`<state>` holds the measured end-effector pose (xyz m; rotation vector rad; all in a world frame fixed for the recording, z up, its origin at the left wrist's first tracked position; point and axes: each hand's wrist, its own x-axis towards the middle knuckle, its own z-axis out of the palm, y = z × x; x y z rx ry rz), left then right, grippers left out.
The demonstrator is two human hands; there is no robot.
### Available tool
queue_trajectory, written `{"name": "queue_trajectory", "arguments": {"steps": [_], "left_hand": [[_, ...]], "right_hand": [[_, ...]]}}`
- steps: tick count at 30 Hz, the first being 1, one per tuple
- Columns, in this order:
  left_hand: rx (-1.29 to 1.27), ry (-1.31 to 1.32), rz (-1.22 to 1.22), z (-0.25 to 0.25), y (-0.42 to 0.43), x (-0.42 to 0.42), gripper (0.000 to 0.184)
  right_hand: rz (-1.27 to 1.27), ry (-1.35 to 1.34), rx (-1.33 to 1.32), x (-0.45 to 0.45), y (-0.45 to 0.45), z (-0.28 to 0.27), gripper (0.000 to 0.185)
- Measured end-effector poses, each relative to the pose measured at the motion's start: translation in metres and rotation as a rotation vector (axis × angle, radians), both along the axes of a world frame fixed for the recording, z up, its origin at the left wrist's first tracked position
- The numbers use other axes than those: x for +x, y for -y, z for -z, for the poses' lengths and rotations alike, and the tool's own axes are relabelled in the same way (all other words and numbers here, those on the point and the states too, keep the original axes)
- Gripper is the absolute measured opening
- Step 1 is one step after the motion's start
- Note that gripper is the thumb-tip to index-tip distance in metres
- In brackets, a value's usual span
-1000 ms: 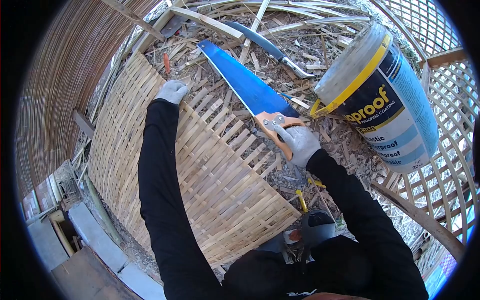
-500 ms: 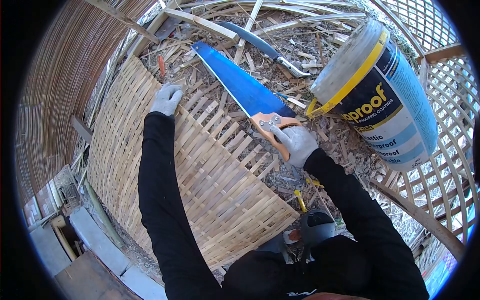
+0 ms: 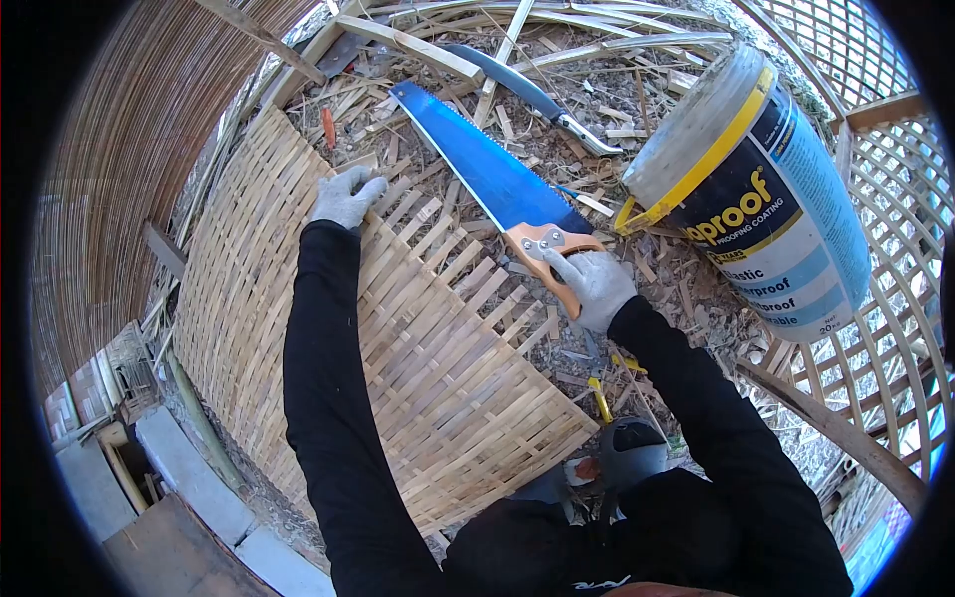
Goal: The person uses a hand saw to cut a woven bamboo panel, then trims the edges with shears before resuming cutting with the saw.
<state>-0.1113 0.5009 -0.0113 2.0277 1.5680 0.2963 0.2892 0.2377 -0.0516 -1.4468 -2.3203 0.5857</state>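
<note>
A woven bamboo mat (image 3: 428,378) lies before me, with uneven strip ends sticking out along its upper right edge. My left hand (image 3: 345,197), in a pale grey glove, is closed on that edge near the mat's upper part. In my right hand (image 3: 597,284), also gloved, is the wooden handle of a hand saw (image 3: 487,164). The saw's blue blade points up and to the left, over the littered ground and beyond the strip ends, apart from the mat. My right index finger lies along the handle.
A large coating bucket (image 3: 766,199) lies tilted at the right, beside a bamboo lattice (image 3: 885,209). Beyond the saw is a curved machete-like blade (image 3: 507,82). Offcuts cover the ground, with a red object (image 3: 328,127) among them. Grey blocks (image 3: 194,478) line the lower left.
My left hand has shifted slightly right and down along the mat's edge, its fingers more extended over it. The saw and my right hand have moved very slightly right.
</note>
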Motion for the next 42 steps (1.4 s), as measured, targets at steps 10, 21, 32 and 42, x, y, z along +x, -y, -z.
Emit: {"name": "queue_trajectory", "arguments": {"steps": [10,21,32,42], "left_hand": [[0.186,0.180,-0.141,0.036,0.011,-0.001,0.027],[0.183,0.570,-0.513,0.051,-0.017,-0.041,0.036],[0.481,0.173,0.141,-0.030,-0.009,0.063,0.035],[0.348,-0.097,-0.068,0.017,0.030,0.061,0.048]], "right_hand": [[-0.009,-0.025,0.035,0.001,0.000,0.005,0.090],[0.003,-0.068,0.062,0.000,-0.001,0.001,0.079],[0.006,-0.057,0.068,-0.001,0.000,0.002,0.082],[0.010,-0.052,0.045,-0.001,0.000,0.002,0.082]]}}
